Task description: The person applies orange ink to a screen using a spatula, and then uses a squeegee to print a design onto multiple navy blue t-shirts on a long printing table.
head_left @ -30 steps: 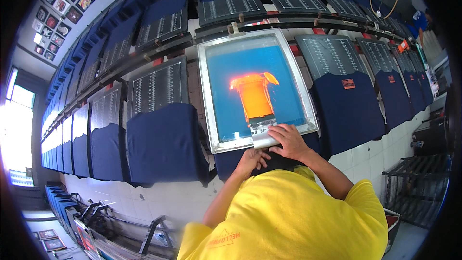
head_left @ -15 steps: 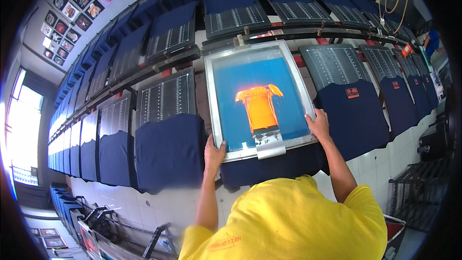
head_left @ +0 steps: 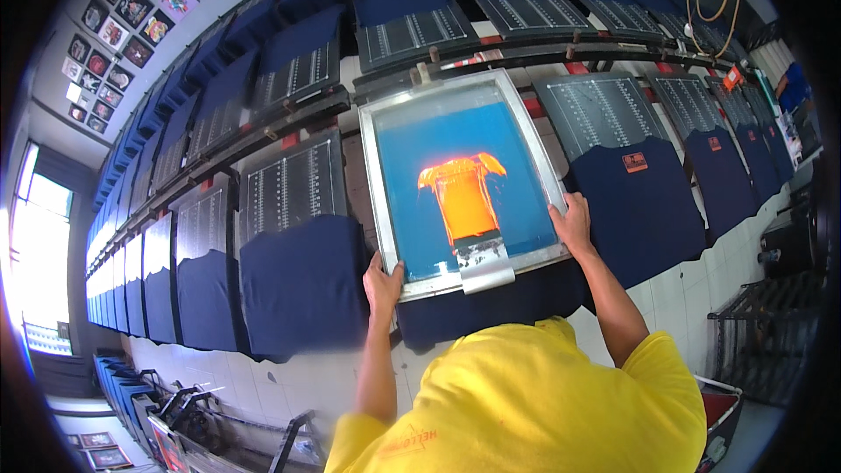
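Observation:
A metal-framed printing screen [head_left: 533, 149] with blue mesh lies over a dark navy shirt [head_left: 491, 307] on the board in front of me. Bright orange ink [head_left: 464, 201] is spread across the mesh in a T-shirt-like shape. At the screen's near end rests a squeegee [head_left: 487, 271] with a silvery handle, touched by neither hand. My left hand [head_left: 383, 287] is closed round the frame's near left corner, thumb on top. My right hand [head_left: 573, 223] grips the frame's right side near its lower end. The fingers under the frame are partly hidden.
Dark printing boards [head_left: 293, 180] with navy shirts stand in rows on both sides and behind. Shirts to the right carry small orange prints [head_left: 635, 163]. A rail [head_left: 346, 96] runs behind the screen. A black rack [head_left: 758, 333] stands at right; yellowish hoses [head_left: 714, 13] hang far right.
The view has shifted slightly, so most of the scene sits a little further left. Both hands keep their hold on the screen frame, and the squeegee stays in place on it.

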{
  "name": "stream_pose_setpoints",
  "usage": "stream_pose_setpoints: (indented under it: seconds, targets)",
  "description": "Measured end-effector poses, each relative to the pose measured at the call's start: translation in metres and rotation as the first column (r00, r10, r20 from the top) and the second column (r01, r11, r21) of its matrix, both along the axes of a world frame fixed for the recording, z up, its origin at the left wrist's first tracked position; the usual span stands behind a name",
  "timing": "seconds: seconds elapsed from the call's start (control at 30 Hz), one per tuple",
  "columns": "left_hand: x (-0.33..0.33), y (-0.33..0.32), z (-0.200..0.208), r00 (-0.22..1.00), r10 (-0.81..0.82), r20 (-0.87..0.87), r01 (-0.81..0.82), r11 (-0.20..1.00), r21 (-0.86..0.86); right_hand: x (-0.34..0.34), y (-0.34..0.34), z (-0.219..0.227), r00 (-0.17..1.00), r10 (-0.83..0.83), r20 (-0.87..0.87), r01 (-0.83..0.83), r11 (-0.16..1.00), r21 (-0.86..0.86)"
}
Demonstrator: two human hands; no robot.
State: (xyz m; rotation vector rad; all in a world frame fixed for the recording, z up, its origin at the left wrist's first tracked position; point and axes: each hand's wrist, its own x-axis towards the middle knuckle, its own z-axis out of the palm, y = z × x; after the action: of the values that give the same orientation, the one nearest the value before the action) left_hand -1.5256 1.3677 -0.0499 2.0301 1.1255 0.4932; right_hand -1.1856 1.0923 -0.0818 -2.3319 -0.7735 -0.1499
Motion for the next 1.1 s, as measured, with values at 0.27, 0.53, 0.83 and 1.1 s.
stream_pose_setpoints:
  seconds: [0.27, 0.53, 0.83, 1.1]
  targets:
    - [0.0, -0.031, 0.018, 0.999, 0.003, -0.044, 0.009, 0.964, 0.266, -0.057, 0.005, 0.085, 0.907, 0.402, 0.123, -0.376, 0.907, -0.191]
    - [0.019, -0.096, 0.052, 0.794, -0.587, 0.156, 0.555, 0.805, 0.209, -0.109, 0.019, 0.095, 0.562, 0.826, 0.042, -0.753, 0.531, -0.389]
    - [0.056, -0.087, 0.056, 0.82, -0.566, 0.078, 0.532, 0.806, 0.259, -0.1, 0.055, 0.092, 0.666, 0.725, 0.176, -0.687, 0.688, -0.233]
    - [0.056, -0.096, 0.038, 0.836, -0.548, -0.025, 0.514, 0.766, 0.385, -0.11, 0.052, 0.08, 0.716, 0.651, 0.252, -0.618, 0.759, -0.205]
